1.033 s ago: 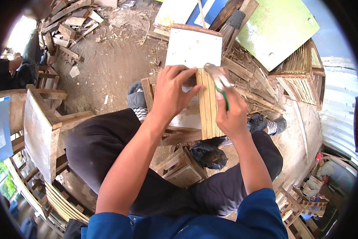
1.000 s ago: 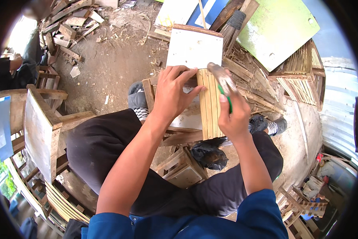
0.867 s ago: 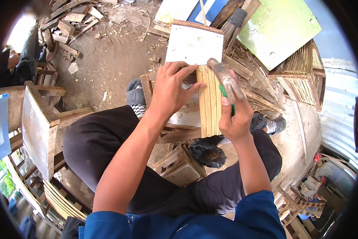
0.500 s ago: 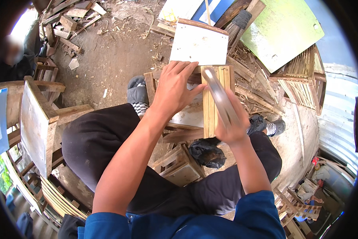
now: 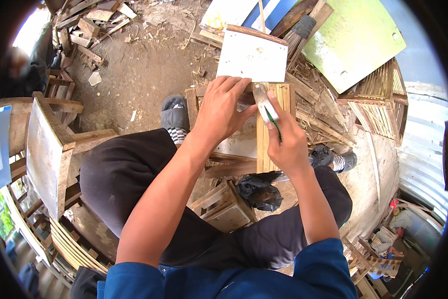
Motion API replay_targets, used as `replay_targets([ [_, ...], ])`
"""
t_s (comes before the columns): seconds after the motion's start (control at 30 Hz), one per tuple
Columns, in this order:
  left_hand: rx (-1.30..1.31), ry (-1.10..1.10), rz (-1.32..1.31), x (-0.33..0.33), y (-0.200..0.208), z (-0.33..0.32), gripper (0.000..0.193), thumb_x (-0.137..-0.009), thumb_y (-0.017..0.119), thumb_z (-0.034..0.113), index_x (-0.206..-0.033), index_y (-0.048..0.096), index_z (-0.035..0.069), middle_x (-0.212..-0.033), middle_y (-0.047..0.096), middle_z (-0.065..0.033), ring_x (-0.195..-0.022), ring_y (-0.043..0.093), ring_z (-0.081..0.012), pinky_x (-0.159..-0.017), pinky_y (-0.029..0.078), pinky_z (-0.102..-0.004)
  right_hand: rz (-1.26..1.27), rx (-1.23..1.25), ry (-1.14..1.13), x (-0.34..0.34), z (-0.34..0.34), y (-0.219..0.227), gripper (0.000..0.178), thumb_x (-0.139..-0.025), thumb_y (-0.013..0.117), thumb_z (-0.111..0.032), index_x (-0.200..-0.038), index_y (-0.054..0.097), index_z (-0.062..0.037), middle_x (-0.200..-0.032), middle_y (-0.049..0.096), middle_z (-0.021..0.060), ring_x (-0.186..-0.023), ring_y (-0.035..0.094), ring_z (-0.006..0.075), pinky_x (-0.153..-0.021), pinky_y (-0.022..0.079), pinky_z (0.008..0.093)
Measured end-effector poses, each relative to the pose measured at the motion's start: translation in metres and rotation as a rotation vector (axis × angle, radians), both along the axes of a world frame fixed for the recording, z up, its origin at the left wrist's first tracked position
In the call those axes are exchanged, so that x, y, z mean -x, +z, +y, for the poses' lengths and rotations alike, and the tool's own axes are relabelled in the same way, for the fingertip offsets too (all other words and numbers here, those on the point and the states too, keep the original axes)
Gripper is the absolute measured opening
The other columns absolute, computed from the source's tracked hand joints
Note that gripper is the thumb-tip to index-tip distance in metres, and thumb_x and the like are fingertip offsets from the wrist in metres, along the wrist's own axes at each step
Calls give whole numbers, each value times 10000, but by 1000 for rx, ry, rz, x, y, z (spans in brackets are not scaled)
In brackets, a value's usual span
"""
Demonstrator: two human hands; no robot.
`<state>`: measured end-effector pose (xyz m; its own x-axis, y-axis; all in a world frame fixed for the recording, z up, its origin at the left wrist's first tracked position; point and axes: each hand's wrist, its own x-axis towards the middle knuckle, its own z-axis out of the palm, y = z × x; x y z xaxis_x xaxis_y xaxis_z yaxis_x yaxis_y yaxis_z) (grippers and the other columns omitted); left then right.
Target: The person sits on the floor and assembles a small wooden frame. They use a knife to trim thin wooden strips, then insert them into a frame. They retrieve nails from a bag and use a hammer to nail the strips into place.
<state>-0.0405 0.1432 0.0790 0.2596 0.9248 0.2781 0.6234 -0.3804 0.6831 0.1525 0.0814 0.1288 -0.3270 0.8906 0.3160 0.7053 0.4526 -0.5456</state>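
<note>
A small wooden box frame (image 5: 232, 168) with pale slats (image 5: 266, 132) along its right side stands between my knees. My left hand (image 5: 221, 107) lies over its far edge, fingers bent across the wood and thumb reaching toward the slats. In my right hand (image 5: 287, 142) is a metal tool that looks like pliers (image 5: 267, 105), with green on the handle. Its head is over the far end of the slats, close to my left thumb; whether it touches the wood is unclear. A white panel (image 5: 253, 56) with a brown wooden edge adjoins the frame's far side.
Wood scraps (image 5: 89, 30) lie in a heap at the far left. A wooden chair-like piece (image 5: 44, 154) is at my left. A black plastic bag (image 5: 259, 192) lies below the frame. A pale green board (image 5: 354, 45), a stick bundle (image 5: 301, 30) and slatted pieces (image 5: 371, 107) are at the right.
The pliers, blurred by motion half a second ago, now show sharply with the head over the slats. My right hand has shifted slightly; my left hand keeps its place on the frame.
</note>
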Motion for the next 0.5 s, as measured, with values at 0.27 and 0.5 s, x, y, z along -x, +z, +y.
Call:
replay_targets([
  [0.27, 0, 14, 4, -2, -1, -4, 619, -787, 894, 320, -1254, 685, -28, -1204, 711, -168, -1185, 611, -345, -1049, 467, -465, 237, -196, -2, -9, -17, 8, 419, -990, 536, 14, -1397, 555, 110, -1144, 721, 230, -965, 734, 416, -816, 628, 438],
  [0.5, -27, -1, -30, -3, 0, 2, 619, -790, 894, 333, -1245, 686, -32, -1182, 715, -172, -1160, 625, -349, -1046, 466, -470, 22, 84, -103, -6, 7, 2, 414, -1018, 541, -13, -1422, 560, 72, -1166, 700, 258, -944, 728, 400, -755, 605, 428],
])
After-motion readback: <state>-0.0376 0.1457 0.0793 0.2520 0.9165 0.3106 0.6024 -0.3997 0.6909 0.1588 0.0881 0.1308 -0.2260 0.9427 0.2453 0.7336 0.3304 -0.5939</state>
